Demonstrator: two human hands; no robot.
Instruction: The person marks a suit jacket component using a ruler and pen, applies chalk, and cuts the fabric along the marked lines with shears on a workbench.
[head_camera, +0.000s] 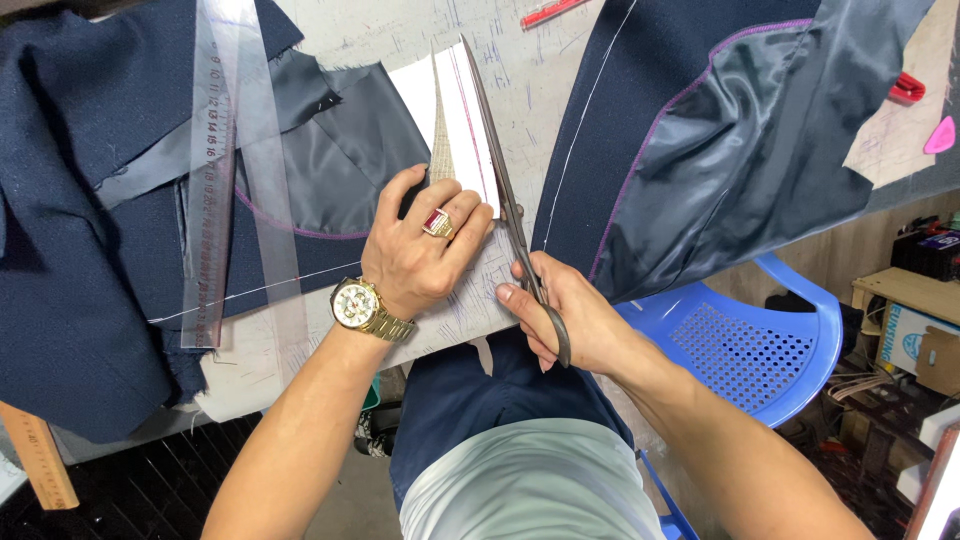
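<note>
White fabric (465, 110), a narrow folded piece with a thin red line along it, lies on the worktable (520, 60) at the middle of the scene, and everything else is placed around it. Pressing flat on its near end is the left hand (420, 255), fingers spread and holding the piece down, with a red-stoned ring and a gold watch on that arm. Along the right edge of the white fabric run the long blades of the scissors (500, 170), nearly closed, their handles gripped by the right hand (565, 315), which is wrapped tight around them. Left of the white fabric lies navy cloth (90, 230) with grey lining, and a clear plastic ruler (215, 170) rests across it. Right of the white fabric, another navy piece with shiny lining (740, 140) hangs over the table edge, above a blue plastic chair (760, 345). Farther right lies a pink chalk (940, 135).
</note>
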